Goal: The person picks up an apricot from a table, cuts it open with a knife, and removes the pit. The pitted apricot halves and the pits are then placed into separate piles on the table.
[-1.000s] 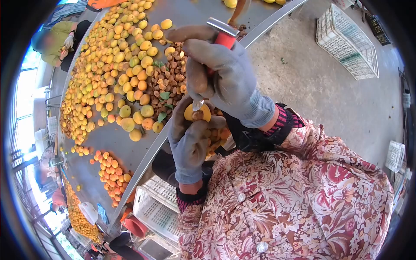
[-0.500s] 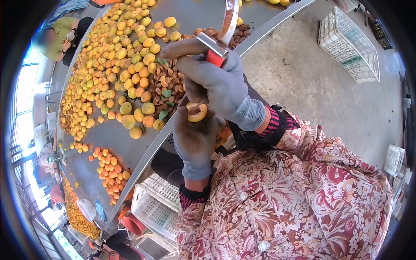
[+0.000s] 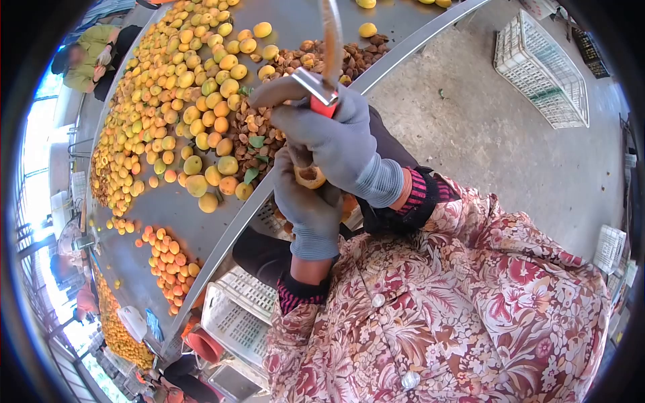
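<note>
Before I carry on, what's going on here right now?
Beside the table, a gloved left hand holds a fruit. The gloved right hand grips a red-handled tool just above it, partly hiding the fruit, so I can't tell how far along it is. A pile of fruit and a heap of brown pits lie on the table. Another person is on its far side.

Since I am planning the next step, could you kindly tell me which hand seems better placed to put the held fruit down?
Probably the left hand: it holds the fruit, while the right hand, just above, is occupied gripping the red-handled tool.
</note>
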{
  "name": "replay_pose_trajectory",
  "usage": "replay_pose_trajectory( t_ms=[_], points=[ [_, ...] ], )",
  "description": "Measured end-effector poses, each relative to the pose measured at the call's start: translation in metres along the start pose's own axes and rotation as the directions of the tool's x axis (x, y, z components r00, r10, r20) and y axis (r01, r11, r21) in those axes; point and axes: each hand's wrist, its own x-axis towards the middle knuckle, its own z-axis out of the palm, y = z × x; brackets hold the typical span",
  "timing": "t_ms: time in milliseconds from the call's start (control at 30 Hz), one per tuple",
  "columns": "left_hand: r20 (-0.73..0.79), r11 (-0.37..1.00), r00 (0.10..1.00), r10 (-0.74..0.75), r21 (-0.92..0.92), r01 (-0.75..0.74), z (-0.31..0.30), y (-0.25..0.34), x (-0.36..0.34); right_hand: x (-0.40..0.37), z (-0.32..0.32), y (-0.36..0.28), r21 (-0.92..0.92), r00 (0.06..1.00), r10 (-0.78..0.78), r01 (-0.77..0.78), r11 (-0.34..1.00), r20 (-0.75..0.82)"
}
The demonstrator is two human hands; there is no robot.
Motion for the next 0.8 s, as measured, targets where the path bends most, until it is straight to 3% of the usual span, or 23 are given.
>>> replay_pose_trajectory(
  t_ms=[167, 233, 267, 333, 367, 400, 433, 500, 533, 567, 600, 633, 667, 700, 733, 800],
  points=[
    [-0.087, 0.998, 0.996, -0.008, 0.066, 0.014, 0.019, 0.010, -0.009, 0.002, -0.001, 0.003, -0.065, 0.997, 0.048, -0.045, 0.997, 0.054],
    [-0.112, 0.997, 0.994, -0.007, 0.081, 0.016, 0.014, 0.010, -0.007, 0.012, -0.013, 0.008, 0.050, 0.997, 0.078, -0.076, 0.996, -0.031],
    [-0.033, 0.996, 0.995, -0.090, -0.021, 0.089, 0.001, 0.008, -0.002, 0.013, -0.017, 0.009, 0.193, 0.990, 0.121, -0.105, 0.976, -0.073],
    [0.056, 0.979, 0.985, -0.161, -0.114, 0.166, -0.013, -0.006, 0.004, 0.011, -0.012, 0.005, 0.170, 0.986, 0.154, -0.141, 0.975, -0.069],
    [0.102, 0.803, 0.929, 0.356, 0.475, -0.360, -0.016, -0.016, 0.008, 0.010, -0.011, 0.004, 0.147, 0.980, 0.186, -0.174, 0.974, -0.068],
    [0.420, 0.101, 0.637, 0.646, 0.781, -0.617, -0.015, -0.020, 0.008, 0.010, -0.007, 0.007, 0.079, 0.993, 0.115, -0.112, 0.991, -0.037],
    [0.426, 0.102, 0.641, 0.638, 0.779, -0.619, -0.016, -0.022, 0.007, 0.008, -0.004, 0.012, 0.082, 0.992, 0.115, -0.111, 0.990, -0.047],
    [0.396, 0.167, 0.712, 0.580, 0.798, -0.579, -0.018, -0.020, 0.005, 0.007, -0.001, 0.026, -0.154, 0.978, -0.208, 0.208, 0.966, 0.015],
    [0.377, 0.197, 0.744, 0.551, 0.808, -0.555, -0.019, -0.018, 0.003, 0.012, 0.002, 0.033, -0.176, 0.939, -0.341, 0.343, 0.923, 0.046],
    [0.358, 0.226, 0.776, 0.519, 0.818, -0.529, -0.020, -0.017, 0.001, 0.012, -0.005, 0.034, -0.174, 0.939, -0.340, 0.343, 0.923, 0.046],
    [0.337, 0.256, 0.806, 0.486, 0.827, -0.500, -0.020, -0.015, 0.000, 0.012, -0.009, 0.019, -0.022, 0.998, -0.066, 0.066, 0.998, 0.012],
    [0.335, 0.257, 0.808, 0.484, 0.829, -0.497, -0.013, -0.010, 0.000, 0.012, -0.014, 0.011, 0.135, 0.976, 0.219, -0.219, 0.966, 0.019],
    [0.029, 0.830, 0.967, 0.253, 0.507, -0.233, -0.004, -0.004, 0.001, 0.016, -0.018, 0.012, 0.180, 0.965, 0.249, -0.231, 0.956, -0.083],
    [-0.081, 0.988, 0.987, -0.141, -0.078, 0.135, 0.001, 0.000, 0.003, 0.015, -0.019, 0.013, 0.180, 0.965, 0.250, -0.233, 0.956, -0.083],
    [-0.018, 0.997, 0.997, -0.079, -0.003, 0.079, -0.004, -0.002, 0.002, 0.014, -0.020, 0.013, 0.181, 0.975, 0.215, -0.203, 0.962, -0.049],
    [-0.039, 0.992, 0.992, -0.119, -0.054, 0.117, 0.003, 0.003, 0.004, 0.012, -0.016, 0.012, 0.112, 0.986, 0.164, -0.164, 0.980, 0.007]
  ],
)
